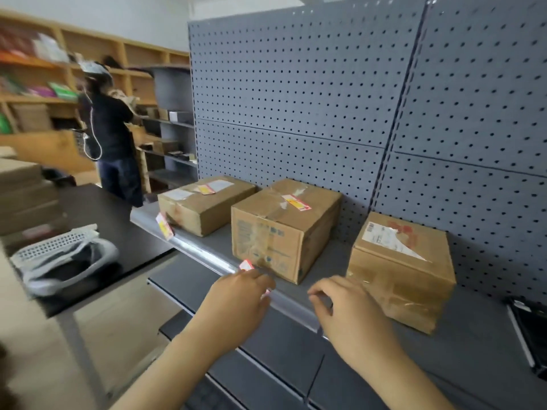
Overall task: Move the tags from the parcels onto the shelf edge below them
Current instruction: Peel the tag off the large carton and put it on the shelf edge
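While my left hand (236, 294) pinches a red-and-white paper tag (246, 265) against the grey metal shelf edge (204, 255) below the middle brown cardboard parcel (284, 229), my right hand (346, 315) hovers half-curled and empty; one tag (165, 226) already hangs left of that parcel, and tags remain on two parcels.

Brown parcels (285, 229), red-and-yellow tags (296, 202), grey pegboard (296, 84) (dotted with dark holes)

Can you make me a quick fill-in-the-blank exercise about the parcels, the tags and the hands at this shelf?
1. ____ cardboard parcels stand on the grey shelf.
2. The left hand presses a red-and-white tag at the shelf edge in front of the ____ parcel.
3. A yellow tag already hangs on the shelf edge below the ____ parcel.
4. The right hand rests its fingers on the shelf edge and holds ____.

Missing words: three; middle; left; nothing
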`<control>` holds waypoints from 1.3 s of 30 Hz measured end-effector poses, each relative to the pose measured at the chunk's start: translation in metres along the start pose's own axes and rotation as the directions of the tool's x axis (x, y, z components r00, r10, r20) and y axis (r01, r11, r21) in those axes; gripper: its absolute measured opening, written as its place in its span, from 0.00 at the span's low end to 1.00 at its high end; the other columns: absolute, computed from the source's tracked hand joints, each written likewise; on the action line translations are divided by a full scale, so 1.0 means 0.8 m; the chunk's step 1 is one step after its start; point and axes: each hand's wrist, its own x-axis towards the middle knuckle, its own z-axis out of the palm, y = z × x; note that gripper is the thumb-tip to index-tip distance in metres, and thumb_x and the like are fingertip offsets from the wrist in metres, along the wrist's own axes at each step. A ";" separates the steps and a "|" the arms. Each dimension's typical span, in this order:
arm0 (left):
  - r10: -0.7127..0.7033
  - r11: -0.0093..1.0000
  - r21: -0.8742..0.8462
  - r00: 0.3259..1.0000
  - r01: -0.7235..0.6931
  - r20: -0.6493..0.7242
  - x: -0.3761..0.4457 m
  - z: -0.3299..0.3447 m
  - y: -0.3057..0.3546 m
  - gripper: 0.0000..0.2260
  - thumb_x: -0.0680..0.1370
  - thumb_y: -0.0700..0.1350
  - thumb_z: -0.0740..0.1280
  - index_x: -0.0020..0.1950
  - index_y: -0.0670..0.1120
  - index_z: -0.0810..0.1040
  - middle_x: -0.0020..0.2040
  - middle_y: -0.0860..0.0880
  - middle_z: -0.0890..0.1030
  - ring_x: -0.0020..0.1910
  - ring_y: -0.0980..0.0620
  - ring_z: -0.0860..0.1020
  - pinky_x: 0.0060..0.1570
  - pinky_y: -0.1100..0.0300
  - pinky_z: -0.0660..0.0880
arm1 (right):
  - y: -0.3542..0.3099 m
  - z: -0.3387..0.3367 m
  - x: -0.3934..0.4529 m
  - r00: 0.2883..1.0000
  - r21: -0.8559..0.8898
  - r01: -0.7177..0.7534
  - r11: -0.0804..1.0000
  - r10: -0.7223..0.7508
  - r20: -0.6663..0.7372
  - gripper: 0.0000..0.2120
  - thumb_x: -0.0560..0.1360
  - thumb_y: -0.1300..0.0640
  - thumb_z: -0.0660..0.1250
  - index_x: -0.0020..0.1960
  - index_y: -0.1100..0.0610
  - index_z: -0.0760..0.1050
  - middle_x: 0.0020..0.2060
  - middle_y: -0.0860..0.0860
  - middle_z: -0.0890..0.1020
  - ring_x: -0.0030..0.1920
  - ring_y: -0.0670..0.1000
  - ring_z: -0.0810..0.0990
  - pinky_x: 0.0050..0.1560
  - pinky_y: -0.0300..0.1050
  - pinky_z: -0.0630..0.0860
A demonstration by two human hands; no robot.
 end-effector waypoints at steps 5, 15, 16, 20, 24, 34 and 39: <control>-0.041 0.999 0.009 0.998 0.042 -0.041 0.027 -0.020 -0.073 0.11 0.79 0.49 0.60 0.60 0.53 0.74 0.57 0.53 0.78 0.57 0.49 0.76 0.53 0.56 0.71 | -0.049 0.039 0.073 0.998 0.005 0.047 0.999 -0.047 -0.034 0.06 0.77 0.53 0.63 0.48 0.50 0.79 0.45 0.44 0.80 0.50 0.48 0.74 0.48 0.46 0.75; 0.051 0.998 0.047 0.981 -0.043 -0.188 0.173 -0.042 -0.167 0.11 0.80 0.50 0.58 0.60 0.55 0.73 0.57 0.55 0.78 0.55 0.52 0.75 0.50 0.59 0.70 | -0.039 0.068 0.239 0.987 -0.027 0.042 0.999 -0.046 -0.155 0.05 0.76 0.53 0.65 0.48 0.51 0.79 0.46 0.44 0.80 0.51 0.47 0.74 0.52 0.45 0.75; 0.066 0.997 0.058 0.979 -0.056 -0.191 0.189 -0.043 -0.173 0.11 0.80 0.50 0.58 0.60 0.55 0.73 0.57 0.55 0.78 0.55 0.52 0.75 0.50 0.59 0.70 | -0.035 0.069 0.253 0.988 -0.037 0.022 0.999 -0.027 -0.152 0.05 0.76 0.52 0.64 0.49 0.50 0.79 0.46 0.43 0.79 0.51 0.46 0.74 0.52 0.45 0.75; 0.102 0.995 0.029 0.975 -0.098 -0.200 0.245 -0.042 -0.195 0.11 0.79 0.48 0.59 0.58 0.53 0.76 0.55 0.54 0.78 0.53 0.51 0.75 0.49 0.59 0.68 | -0.021 0.075 0.299 0.986 -0.068 -0.056 0.996 0.044 -0.160 0.03 0.76 0.52 0.65 0.49 0.47 0.77 0.45 0.40 0.77 0.51 0.45 0.74 0.49 0.43 0.76; 0.159 0.986 -0.018 0.977 -0.163 -0.144 0.290 -0.025 -0.214 0.10 0.78 0.47 0.60 0.56 0.52 0.77 0.52 0.53 0.79 0.52 0.50 0.76 0.49 0.59 0.69 | -0.008 0.081 0.325 0.982 -0.125 -0.177 0.976 0.167 -0.084 0.07 0.77 0.51 0.64 0.54 0.47 0.76 0.49 0.41 0.77 0.54 0.45 0.73 0.51 0.38 0.73; 0.395 0.904 -0.144 0.915 -0.403 -0.081 0.371 -0.009 -0.237 0.11 0.79 0.49 0.59 0.61 0.54 0.74 0.54 0.55 0.78 0.50 0.52 0.78 0.52 0.59 0.73 | -0.006 0.081 0.355 0.766 -0.258 -0.599 0.758 0.636 0.090 0.13 0.75 0.45 0.64 0.54 0.52 0.75 0.50 0.48 0.70 0.55 0.51 0.71 0.55 0.43 0.70; 0.465 0.865 -0.172 0.882 -0.472 -0.077 0.386 -0.008 -0.239 0.12 0.79 0.48 0.59 0.61 0.54 0.74 0.55 0.55 0.78 0.51 0.51 0.77 0.53 0.58 0.74 | -0.008 0.081 0.368 0.702 -0.293 -0.660 0.692 0.707 0.090 0.12 0.76 0.49 0.65 0.52 0.56 0.79 0.51 0.51 0.74 0.51 0.51 0.74 0.52 0.43 0.73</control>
